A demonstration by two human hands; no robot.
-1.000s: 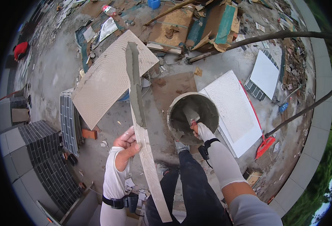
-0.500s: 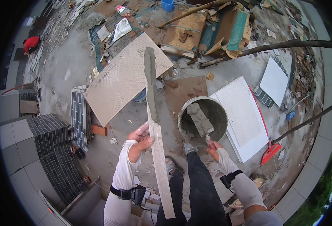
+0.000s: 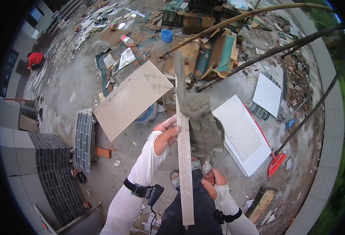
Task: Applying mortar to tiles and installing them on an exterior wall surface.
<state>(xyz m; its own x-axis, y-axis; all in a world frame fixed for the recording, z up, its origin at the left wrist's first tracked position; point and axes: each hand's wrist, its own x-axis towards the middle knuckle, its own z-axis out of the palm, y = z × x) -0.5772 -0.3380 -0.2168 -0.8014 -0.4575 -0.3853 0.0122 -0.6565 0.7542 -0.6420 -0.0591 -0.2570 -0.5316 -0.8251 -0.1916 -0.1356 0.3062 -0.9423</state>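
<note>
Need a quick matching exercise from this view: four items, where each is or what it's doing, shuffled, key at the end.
Column 1
1. Left hand
2. Right hand
3. Beige panel
4. Orange block

Column 2
A. Partly covers a blue bucket
B. Grips a trowel handle
C. On the ground beside dark brick-patterned panels
D. Holds a long pale strip

Pairs: 1-D, 2-B, 3-A, 4-C
</note>
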